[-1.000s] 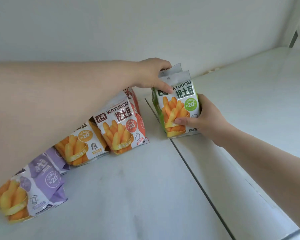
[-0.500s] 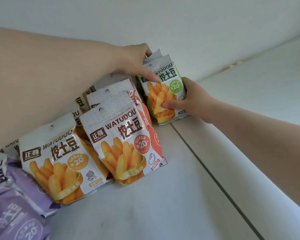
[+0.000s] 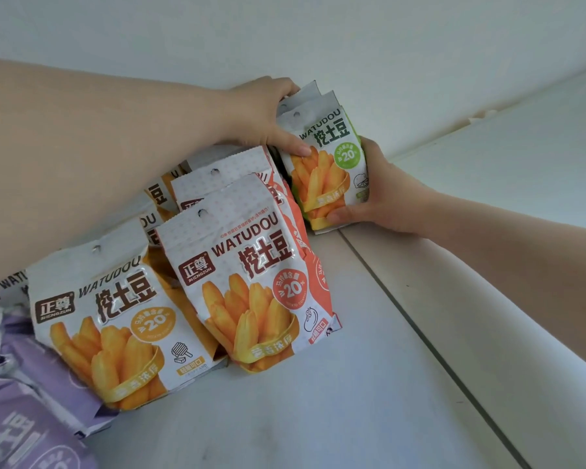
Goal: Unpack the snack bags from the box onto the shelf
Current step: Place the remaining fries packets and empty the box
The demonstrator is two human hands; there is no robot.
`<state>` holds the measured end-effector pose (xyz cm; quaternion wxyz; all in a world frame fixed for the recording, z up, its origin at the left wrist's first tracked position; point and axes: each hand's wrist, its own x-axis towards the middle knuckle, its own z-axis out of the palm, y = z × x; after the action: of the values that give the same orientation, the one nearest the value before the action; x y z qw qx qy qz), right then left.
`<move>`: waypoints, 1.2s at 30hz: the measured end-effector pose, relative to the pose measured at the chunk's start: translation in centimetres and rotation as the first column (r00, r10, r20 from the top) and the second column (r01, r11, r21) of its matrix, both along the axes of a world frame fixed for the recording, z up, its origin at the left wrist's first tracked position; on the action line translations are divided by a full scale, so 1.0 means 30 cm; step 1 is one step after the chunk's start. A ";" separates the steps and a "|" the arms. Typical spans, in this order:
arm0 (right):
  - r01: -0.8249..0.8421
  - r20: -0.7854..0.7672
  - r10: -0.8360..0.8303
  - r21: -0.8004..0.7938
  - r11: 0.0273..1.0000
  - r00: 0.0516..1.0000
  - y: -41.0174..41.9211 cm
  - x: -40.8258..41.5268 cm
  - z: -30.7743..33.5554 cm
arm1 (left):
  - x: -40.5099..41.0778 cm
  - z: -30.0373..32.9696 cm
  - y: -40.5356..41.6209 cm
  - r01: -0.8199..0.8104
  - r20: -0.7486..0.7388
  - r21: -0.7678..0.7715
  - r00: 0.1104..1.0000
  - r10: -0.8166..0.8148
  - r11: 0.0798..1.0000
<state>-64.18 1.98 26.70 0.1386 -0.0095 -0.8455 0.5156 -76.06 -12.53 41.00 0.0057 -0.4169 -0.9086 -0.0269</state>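
Gripping the green snack bag [image 3: 322,157]: left hand [image 3: 261,113] pinches its top, right hand [image 3: 383,198] curls round its lower right edge. Bag upright on the white shelf [image 3: 318,418], beside red bags [image 3: 251,282], orange bags [image 3: 115,326], purple bags [image 3: 24,418].

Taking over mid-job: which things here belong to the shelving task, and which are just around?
Job:
green snack bags, held by left hand and right hand
red bags
yellow bags
purple bags
shelf

Just around:
back wall
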 end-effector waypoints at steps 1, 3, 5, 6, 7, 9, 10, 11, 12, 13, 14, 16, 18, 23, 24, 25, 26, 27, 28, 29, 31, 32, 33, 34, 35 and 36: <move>0.012 0.007 -0.012 0.025 1.000 1.000 0.000 0.001 0.005 | 0.001 -0.002 0.001 0.003 0.008 0.004 1.000 -0.003 1.000; 0.040 0.005 -0.040 0.063 0.997 0.999 -0.002 -0.006 0.013 | 0.010 -0.003 0.003 0.015 0.028 0.002 1.000 -0.015 1.000; 0.046 -0.001 -0.046 0.099 0.994 0.999 -0.004 -0.013 0.017 | 0.018 -0.003 0.003 0.029 0.047 0.000 0.998 -0.029 1.000; 0.048 -0.003 -0.048 0.110 0.993 0.999 -0.002 -0.016 0.015 | 0.019 -0.005 0.003 0.033 0.051 -0.001 0.998 -0.033 0.999; 0.050 -0.007 -0.049 0.114 0.992 0.999 -0.001 -0.015 0.015 | 0.017 -0.008 0.002 0.037 0.051 -0.002 0.998 -0.037 0.999; 0.039 -0.013 -0.038 0.101 0.994 0.999 -0.001 -0.021 0.013 | 0.009 -0.012 0.002 0.045 0.038 0.006 0.998 -0.045 0.999; 0.024 -0.013 -0.024 0.079 0.997 1.000 0.000 -0.025 0.010 | 0.007 -0.013 0.004 0.047 0.033 0.008 0.998 -0.047 0.999; 0.007 -0.004 -0.007 0.047 0.999 1.000 0.000 -0.029 0.010 | 0.006 -0.011 0.004 0.043 0.028 0.008 0.999 -0.044 0.999; -0.007 0.002 0.007 0.018 1.000 1.000 0.001 -0.033 0.009 | 0.002 -0.010 0.002 0.038 0.023 0.010 0.999 -0.039 0.999; -0.014 0.003 0.014 -0.001 1.000 1.000 0.000 -0.035 0.008 | -0.003 -0.009 -0.001 0.033 0.017 0.014 0.999 -0.033 0.999; -0.015 0.001 0.015 -0.005 1.000 1.000 0.003 -0.037 0.006 | -0.007 -0.009 -0.003 0.030 0.008 0.018 1.000 -0.030 0.999; -0.006 -0.007 0.006 0.008 1.000 1.000 0.004 -0.037 0.004 | -0.007 -0.011 -0.006 0.024 -0.010 0.022 1.000 -0.024 0.999; 0.005 -0.016 -0.004 0.021 1.000 1.000 0.005 -0.038 -0.001 | -0.002 -0.015 -0.004 0.021 -0.026 0.020 0.999 -0.021 1.000; 0.008 -0.009 -0.008 0.010 1.000 1.000 -0.001 -0.037 0.004 | 0.003 -0.010 -0.003 0.016 -0.041 -0.002 0.999 -0.016 1.000; 0.009 -0.010 -0.009 -0.007 1.000 1.000 -0.001 -0.037 0.006 | 0.002 -0.009 -0.006 0.015 -0.038 -0.003 0.999 -0.015 1.000; 0.012 -0.013 -0.012 -0.024 1.000 1.000 -0.001 -0.034 0.007 | 0.000 -0.009 -0.009 0.014 -0.035 0.002 0.999 -0.014 1.000; 0.016 -0.014 -0.016 -0.036 0.999 1.000 0.000 -0.031 0.009 | -0.001 -0.008 -0.012 0.013 -0.037 0.006 0.999 -0.012 1.000; 0.019 -0.007 -0.020 -0.039 0.999 1.000 0.001 -0.026 0.012 | -0.002 -0.008 -0.016 0.010 -0.044 0.007 0.999 -0.010 1.000; 0.022 0.002 -0.022 -0.032 0.999 1.000 0.002 -0.022 0.014 | -0.004 -0.008 -0.019 0.008 -0.054 0.005 0.998 -0.007 1.000; 0.023 0.009 -0.023 -0.023 0.999 1.000 0.001 -0.020 0.016 | -0.006 -0.007 -0.022 0.005 -0.065 0.002 0.998 -0.005 1.000; 0.026 0.019 -0.026 -0.024 0.999 0.999 -0.004 -0.020 0.017 | -0.008 -0.007 -0.025 -0.001 -0.082 -0.009 0.997 0.000 1.000; 0.027 0.020 -0.026 -0.024 0.999 0.999 -0.007 -0.022 0.016 | -0.008 -0.008 -0.025 -0.002 -0.087 -0.016 0.996 0.000 1.000; 0.025 0.017 -0.025 -0.017 1.000 1.000 -0.010 -0.025 0.016 | -0.008 -0.008 -0.024 0.000 -0.089 -0.025 0.996 -0.002 1.000; 0.025 0.014 -0.025 -0.006 1.000 1.000 -0.012 -0.026 0.015 | -0.009 -0.008 -0.021 0.000 -0.091 -0.033 0.996 -0.003 0.999; 0.027 0.012 -0.027 0.003 1.000 1.000 -0.014 -0.026 0.015 | -0.008 -0.007 -0.020 -0.001 -0.096 -0.041 0.995 -0.003 0.999; 0.026 0.011 -0.026 0.004 1.000 1.000 -0.015 -0.025 0.015 | -0.008 -0.008 -0.020 -0.003 -0.099 -0.047 0.995 -0.001 0.999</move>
<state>-64.93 1.52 27.16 0.1406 -0.0232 -0.8470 0.5121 -76.29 -13.12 40.76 0.0410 -0.4172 -0.9077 0.0153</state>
